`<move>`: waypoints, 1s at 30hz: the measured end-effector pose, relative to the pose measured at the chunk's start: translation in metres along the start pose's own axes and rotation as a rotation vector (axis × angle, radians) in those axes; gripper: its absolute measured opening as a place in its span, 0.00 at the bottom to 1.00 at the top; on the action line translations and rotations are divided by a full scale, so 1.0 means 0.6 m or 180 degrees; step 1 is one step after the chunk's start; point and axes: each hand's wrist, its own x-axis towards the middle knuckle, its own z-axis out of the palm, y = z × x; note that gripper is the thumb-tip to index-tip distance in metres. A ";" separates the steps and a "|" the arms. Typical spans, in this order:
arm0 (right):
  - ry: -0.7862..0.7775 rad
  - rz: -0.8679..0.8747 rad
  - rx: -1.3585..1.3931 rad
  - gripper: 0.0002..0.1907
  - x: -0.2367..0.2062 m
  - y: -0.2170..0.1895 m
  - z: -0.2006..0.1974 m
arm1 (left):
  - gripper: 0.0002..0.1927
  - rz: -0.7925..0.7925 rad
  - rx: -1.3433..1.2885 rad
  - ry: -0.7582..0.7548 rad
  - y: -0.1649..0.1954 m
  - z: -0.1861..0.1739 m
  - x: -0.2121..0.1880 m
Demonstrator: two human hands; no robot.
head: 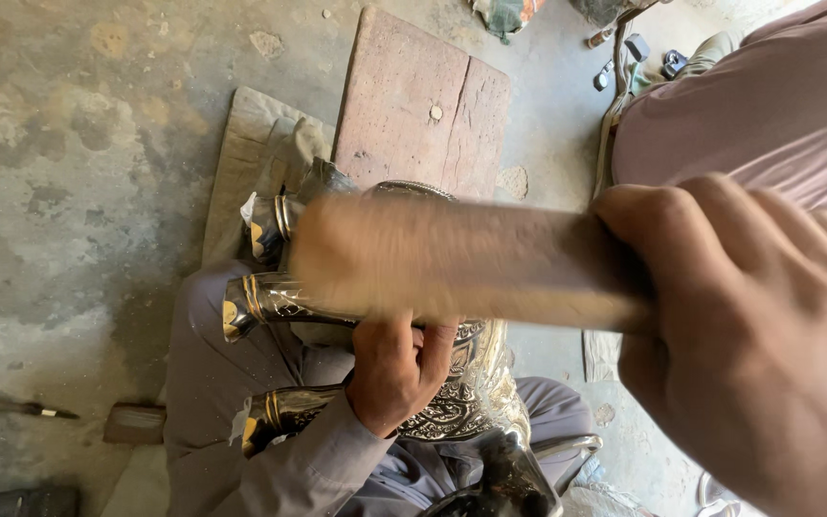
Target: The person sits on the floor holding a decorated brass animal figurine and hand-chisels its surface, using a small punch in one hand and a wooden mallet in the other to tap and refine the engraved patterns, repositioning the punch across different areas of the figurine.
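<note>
Item: embossed metal vessel (461, 402), laid across the lap, steadied by the left hand (396, 369), clasped on it. Right hand (758, 335) clenched on a wooden mallet (452, 258), blurred, seemingly mid-swing. Blows are best kept light and square, fingers held off the strike point. Surface: stained concrete floor (78, 172); wooden block (418, 105) and cloth (256, 153) beyond.

I note a pale tan wooden block (452, 263), a shiny silver vessel (461, 397) with dark engraved scrollwork, grey sleeve (308, 460), reddish-brown slab (413, 105) far.
</note>
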 end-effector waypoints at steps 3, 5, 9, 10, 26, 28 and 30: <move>-0.0220 -0.0086 -0.0238 0.24 -0.002 0.000 0.003 | 0.09 0.0067 -0.0071 0.0144 0.004 0.001 0.002; -0.0263 0.0016 -0.0201 0.20 -0.001 0.001 0.004 | 0.09 -0.0268 -0.0456 0.0000 0.007 0.000 0.003; -0.0252 -0.0081 -0.0200 0.19 0.005 0.003 0.000 | 0.15 -0.0039 -0.0360 0.0029 0.007 -0.002 0.010; -0.0142 -0.0116 -0.0117 0.20 0.006 0.003 -0.003 | 0.14 0.0056 -0.0150 0.0071 0.007 -0.001 0.010; -0.0585 -0.0124 -0.1090 0.14 -0.002 0.032 0.081 | 0.06 -0.0184 -0.0680 0.0127 0.030 -0.017 0.031; -0.0649 -0.0121 -0.1202 0.14 0.004 0.037 0.084 | 0.07 -0.0214 -0.0656 0.0116 0.034 -0.015 0.031; -0.0796 -0.0232 -0.1623 0.14 0.014 0.040 0.074 | 0.07 -0.0258 -0.0623 0.0109 0.035 -0.014 0.032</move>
